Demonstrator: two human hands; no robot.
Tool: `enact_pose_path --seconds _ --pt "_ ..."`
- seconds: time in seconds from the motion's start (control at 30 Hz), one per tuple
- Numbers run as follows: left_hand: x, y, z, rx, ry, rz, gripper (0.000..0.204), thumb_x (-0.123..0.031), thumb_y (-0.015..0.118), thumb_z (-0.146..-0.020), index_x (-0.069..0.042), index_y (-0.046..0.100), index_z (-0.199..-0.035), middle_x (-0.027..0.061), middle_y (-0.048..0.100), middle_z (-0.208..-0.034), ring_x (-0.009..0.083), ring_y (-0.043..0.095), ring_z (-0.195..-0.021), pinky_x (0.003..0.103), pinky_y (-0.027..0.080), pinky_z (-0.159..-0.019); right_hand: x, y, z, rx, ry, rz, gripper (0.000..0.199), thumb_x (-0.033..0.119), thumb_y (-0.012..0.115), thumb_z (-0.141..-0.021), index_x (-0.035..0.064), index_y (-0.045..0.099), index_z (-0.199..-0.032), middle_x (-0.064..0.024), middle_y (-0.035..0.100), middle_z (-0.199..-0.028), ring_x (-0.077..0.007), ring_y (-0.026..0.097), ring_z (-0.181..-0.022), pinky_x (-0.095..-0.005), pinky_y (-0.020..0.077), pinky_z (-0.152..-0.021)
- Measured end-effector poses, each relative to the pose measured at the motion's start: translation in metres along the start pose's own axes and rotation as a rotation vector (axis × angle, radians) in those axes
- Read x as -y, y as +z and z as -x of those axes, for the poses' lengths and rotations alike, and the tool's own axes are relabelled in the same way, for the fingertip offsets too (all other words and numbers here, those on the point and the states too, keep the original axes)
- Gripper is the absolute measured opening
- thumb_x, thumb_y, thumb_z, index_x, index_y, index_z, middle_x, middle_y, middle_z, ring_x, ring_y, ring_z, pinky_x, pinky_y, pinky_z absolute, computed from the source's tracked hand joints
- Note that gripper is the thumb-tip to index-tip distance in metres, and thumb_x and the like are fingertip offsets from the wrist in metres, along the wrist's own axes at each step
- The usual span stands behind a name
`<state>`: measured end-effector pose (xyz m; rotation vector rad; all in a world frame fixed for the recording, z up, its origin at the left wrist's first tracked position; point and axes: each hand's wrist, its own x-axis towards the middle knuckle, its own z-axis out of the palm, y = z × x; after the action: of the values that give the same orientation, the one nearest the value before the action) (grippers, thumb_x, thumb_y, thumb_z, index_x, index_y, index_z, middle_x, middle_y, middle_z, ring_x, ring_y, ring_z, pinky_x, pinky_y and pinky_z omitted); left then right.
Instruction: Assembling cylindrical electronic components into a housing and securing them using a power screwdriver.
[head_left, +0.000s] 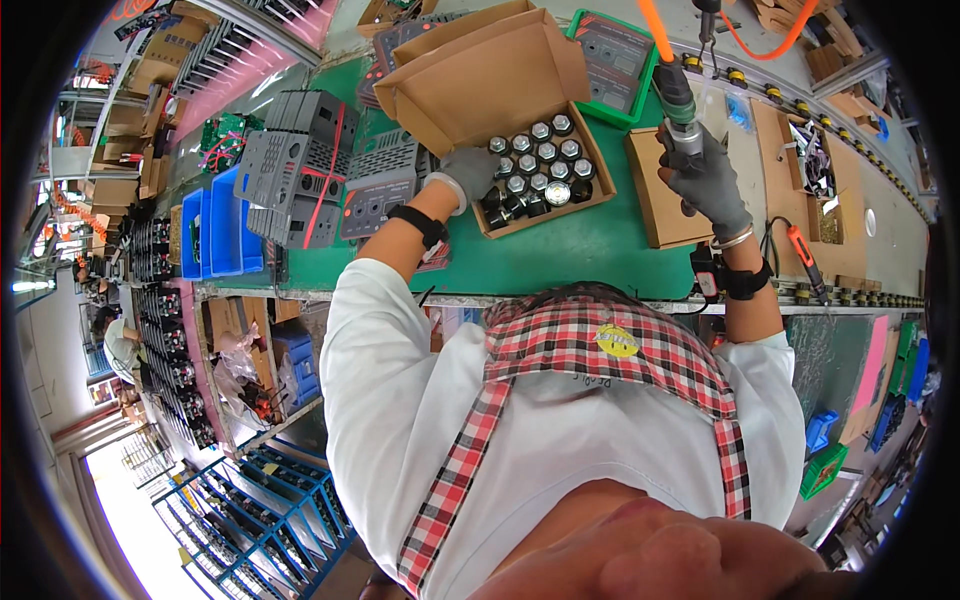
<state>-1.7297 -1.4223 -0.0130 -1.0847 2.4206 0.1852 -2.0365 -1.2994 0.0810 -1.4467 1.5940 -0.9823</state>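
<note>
My left hand (469,174), in a grey glove, reaches over the left side of an open cardboard box (546,222). Its fingers are curled down beside the parts, and whatever they hold is hidden. Rows of black parts with silver hexagonal tops (540,131) fill the box. Near its front lies one part with a white round dial face (557,193). My right hand (708,183), gloved too, is closed around the lower part of an air tool (676,98) with an orange hose. Below that hand sits a closed cardboard box (660,205), just right of the open one.
Grey panelled housings (308,165) with red straps are stacked at left, by blue bins (220,225). A green tray (617,70) of printed panels stands behind the open box. To the right, a red-and-black hand tool (803,252) lies near a roller track (800,108).
</note>
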Motion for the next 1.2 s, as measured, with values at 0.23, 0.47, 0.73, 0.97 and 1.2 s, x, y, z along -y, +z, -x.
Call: enact_pose_path --seconds 0.23,0.47,0.73,0.97,1.2 --pt "-0.009 -0.007 -0.010 0.161 -0.193 -0.117 0.023 -0.020 0.055 -0.074 -0.006 0.062 -0.092 0.0110 0.062 -0.091 0.0286 0.059 -0.086 0.040 0.048 -0.072 -0.002 0.006 0.006 -0.065 0.048 0.084 0.056 0.009 0.064 -0.059 0.0054 0.047 -0.112 -0.0061 0.060 -0.079 -0.0130 0.058 -0.068 -0.0270 0.0472 -0.061" --pt "0.004 0.024 0.009 -0.203 -0.075 0.197 0.022 -0.019 0.053 -0.074 -0.009 0.058 -0.093 0.0129 0.061 -0.086 0.0292 0.058 -0.082 0.041 0.046 -0.072 -0.008 -0.001 0.006 -0.037 -0.009 0.050 0.057 0.009 0.064 -0.060 0.0029 0.045 -0.114 -0.0080 0.060 -0.081 -0.0158 0.059 -0.072 -0.0280 0.0467 -0.065" --pt "-0.002 0.029 0.009 -0.390 -0.122 0.032 0.021 -0.016 0.055 -0.071 -0.012 0.060 -0.092 0.0127 0.060 -0.085 0.0291 0.058 -0.081 0.041 0.046 -0.069 0.003 0.008 0.003 -0.003 0.011 0.060 0.057 0.009 0.065 -0.060 0.0014 0.045 -0.113 -0.0080 0.060 -0.080 -0.0155 0.058 -0.071 -0.0284 0.0465 -0.065" --pt "-0.026 0.017 0.012 -0.011 -0.095 0.181 0.023 -0.021 0.053 -0.074 -0.006 0.060 -0.090 0.0117 0.056 -0.095 0.0298 0.056 -0.087 0.041 0.046 -0.072 -0.007 0.008 0.003 -0.030 -0.094 0.052 0.057 0.009 0.066 -0.059 0.0026 0.046 -0.112 -0.0092 0.060 -0.081 -0.0168 0.058 -0.071 -0.0292 0.0457 -0.064" --pt "-0.028 -0.011 0.002 0.325 -0.010 0.005 0.025 -0.010 0.053 -0.067 -0.003 0.063 -0.089 0.0168 0.059 -0.097 0.0290 0.060 -0.085 0.039 0.048 -0.068 0.000 0.007 0.006 0.020 0.010 0.005 0.055 0.006 0.065 -0.059 0.0031 0.047 -0.111 -0.0080 0.060 -0.080 -0.0161 0.058 -0.071 -0.0287 0.0457 -0.065"
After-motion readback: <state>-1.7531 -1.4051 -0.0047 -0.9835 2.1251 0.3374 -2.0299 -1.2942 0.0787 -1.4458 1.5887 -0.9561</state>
